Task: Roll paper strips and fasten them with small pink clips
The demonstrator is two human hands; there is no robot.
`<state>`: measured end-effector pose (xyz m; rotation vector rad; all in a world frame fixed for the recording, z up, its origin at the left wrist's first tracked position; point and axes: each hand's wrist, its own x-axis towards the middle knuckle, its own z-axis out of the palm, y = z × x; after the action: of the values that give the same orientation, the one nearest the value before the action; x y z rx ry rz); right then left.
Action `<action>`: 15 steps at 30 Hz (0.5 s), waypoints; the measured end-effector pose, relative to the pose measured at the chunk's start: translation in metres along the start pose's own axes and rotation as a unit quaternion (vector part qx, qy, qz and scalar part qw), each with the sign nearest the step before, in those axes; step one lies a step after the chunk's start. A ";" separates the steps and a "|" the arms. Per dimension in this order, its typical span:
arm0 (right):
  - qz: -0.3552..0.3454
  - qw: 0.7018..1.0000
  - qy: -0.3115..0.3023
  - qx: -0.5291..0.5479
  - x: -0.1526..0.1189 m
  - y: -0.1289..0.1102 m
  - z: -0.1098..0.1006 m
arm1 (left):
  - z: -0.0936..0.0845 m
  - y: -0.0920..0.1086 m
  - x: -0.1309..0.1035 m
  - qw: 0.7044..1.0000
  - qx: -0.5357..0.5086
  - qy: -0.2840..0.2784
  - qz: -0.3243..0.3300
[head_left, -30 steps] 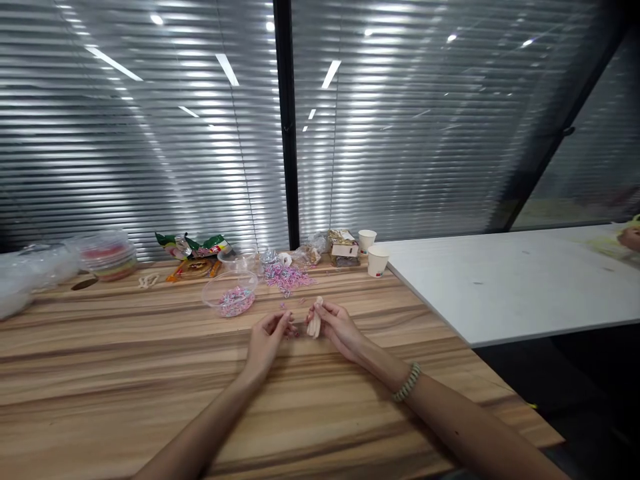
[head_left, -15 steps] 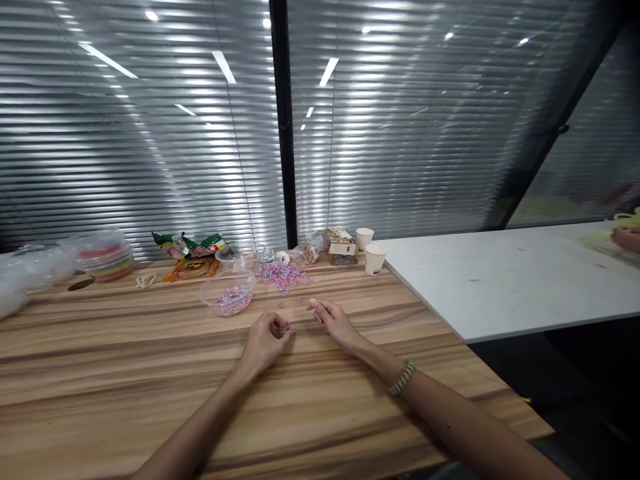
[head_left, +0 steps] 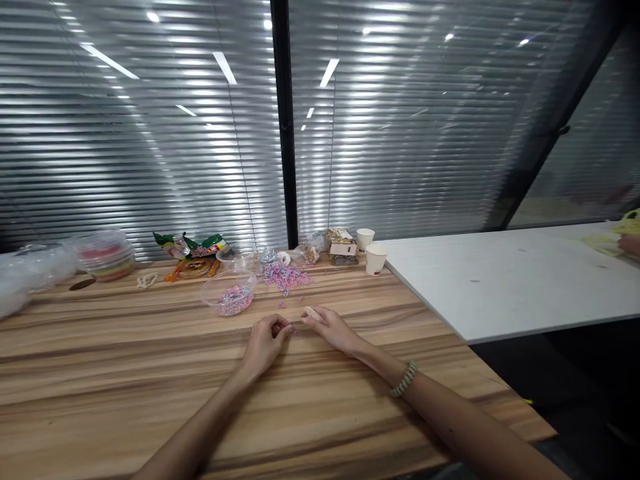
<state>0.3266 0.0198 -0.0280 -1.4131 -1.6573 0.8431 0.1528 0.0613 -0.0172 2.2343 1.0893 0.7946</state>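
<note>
Over the wood-grain table [head_left: 150, 387], my left hand [head_left: 265, 340] is closed in a pinch. Tiny pink and blue pieces [head_left: 294, 332] show at its fingertips, too small to make out their exact shape. My right hand [head_left: 330, 328], with a beaded bracelet [head_left: 404, 380] on its wrist, is just to the right. Its fingers are bent together towards the thumb, and whatever they may hold is hidden. Beyond both hands lies a loose pile of pink, purple and blue pieces [head_left: 286, 275]. A clear round plastic bowl [head_left: 210, 297] beside it has more of them inside.
Two paper cups [head_left: 376, 259] and a small box [head_left: 343, 247] stand by the window. A green snack bag [head_left: 187, 245] and stacked clear containers [head_left: 105, 257] are farther left. A white table [head_left: 500, 280] adjoins on the right, with another person's hand [head_left: 630, 243] at its edge.
My right hand has turned, its fingertips moving slightly left, closer to my left hand. My left fingers have closed up a little, with fewer small pieces showing.
</note>
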 end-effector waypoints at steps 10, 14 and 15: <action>0.031 0.999 -0.012 0.037 -0.004 -0.008 -0.001 | 0.001 0.000 -0.003 0.996 0.076 0.021 0.042; 0.004 0.998 -0.027 0.051 -0.006 -0.011 -0.001 | 0.002 0.005 -0.002 0.999 -0.019 0.016 0.019; 0.003 0.998 -0.029 0.051 -0.007 -0.012 -0.001 | 0.002 0.006 -0.001 0.999 -0.049 0.008 0.013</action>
<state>0.3225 0.0113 -0.0183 -1.3348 -1.6309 0.9663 0.1569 0.0562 -0.0149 2.1682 1.0077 0.8601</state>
